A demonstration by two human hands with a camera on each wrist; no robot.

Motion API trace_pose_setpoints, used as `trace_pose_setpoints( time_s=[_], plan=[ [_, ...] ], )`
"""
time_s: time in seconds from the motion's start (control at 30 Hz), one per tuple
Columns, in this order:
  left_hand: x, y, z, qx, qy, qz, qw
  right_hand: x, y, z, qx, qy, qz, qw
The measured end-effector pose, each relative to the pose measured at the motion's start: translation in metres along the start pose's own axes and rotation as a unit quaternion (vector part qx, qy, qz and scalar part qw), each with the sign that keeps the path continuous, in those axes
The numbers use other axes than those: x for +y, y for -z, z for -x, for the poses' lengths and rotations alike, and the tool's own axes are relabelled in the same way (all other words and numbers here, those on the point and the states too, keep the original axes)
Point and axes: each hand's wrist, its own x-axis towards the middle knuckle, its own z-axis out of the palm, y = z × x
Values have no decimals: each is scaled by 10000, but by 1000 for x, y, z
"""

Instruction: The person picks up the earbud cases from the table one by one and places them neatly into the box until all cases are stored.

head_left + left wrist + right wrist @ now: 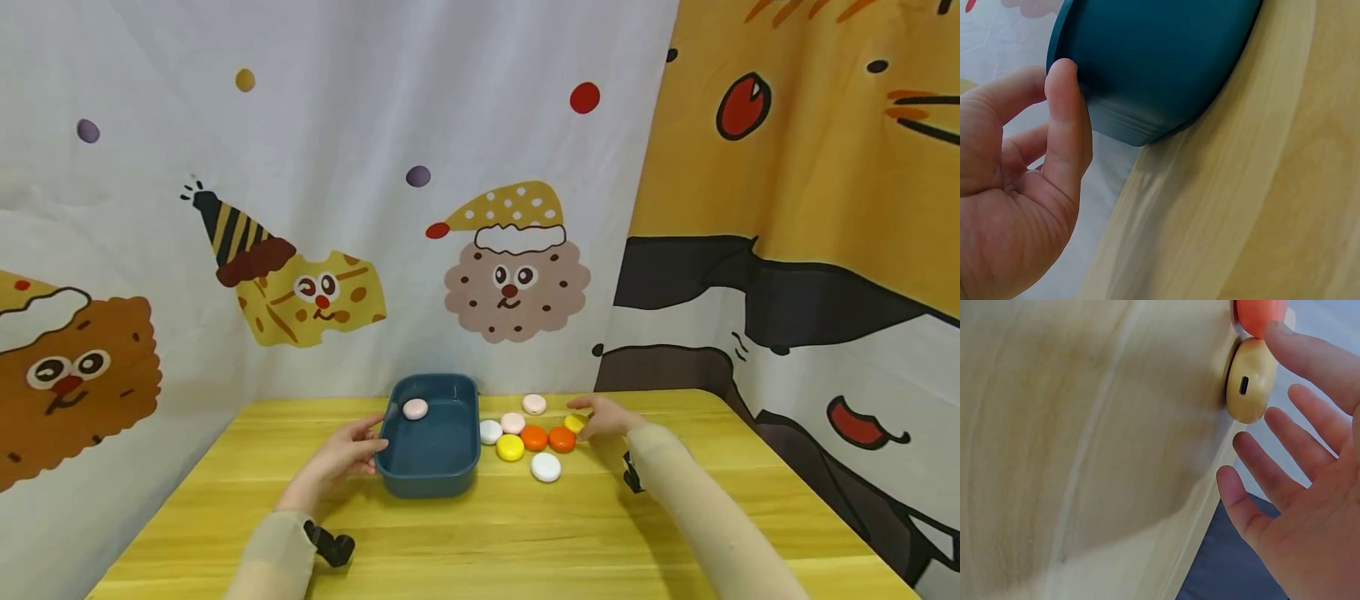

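Note:
My left hand (337, 461) grips the left rim of a dark blue rectangular tub (431, 454), thumb on one side of the wall and forefinger on the other. One pale pink rounded disc (415, 409) lies in the tub, towards its back left. On the right, my right hand (606, 415) has its fingers spread beside a yellow rounded disc (1251, 381) that shows a small dark slot in its side. The thumb tip is close to that disc and the orange disc (1260, 315) behind it; I cannot tell whether it touches either.
Right of the tub lie several more discs: white (546, 467), yellow (510, 447), orange (534, 438) and pink (534, 404). The wooden table (465, 550) ends at a printed curtain (337, 167) behind and to the right.

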Motion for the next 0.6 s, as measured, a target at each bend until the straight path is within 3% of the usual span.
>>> trace_pose_setpoints(
  time_s=[0.3, 0.6],
  plan=[
    [5, 0, -3, 32, -5, -73, 10000, -1, 0, 0, -4, 28, 124, 9999],
    [-4, 0, -1, -11, -51, 73, 10000, 4, -7, -4, 140, -141, 248, 9995]
  ],
)
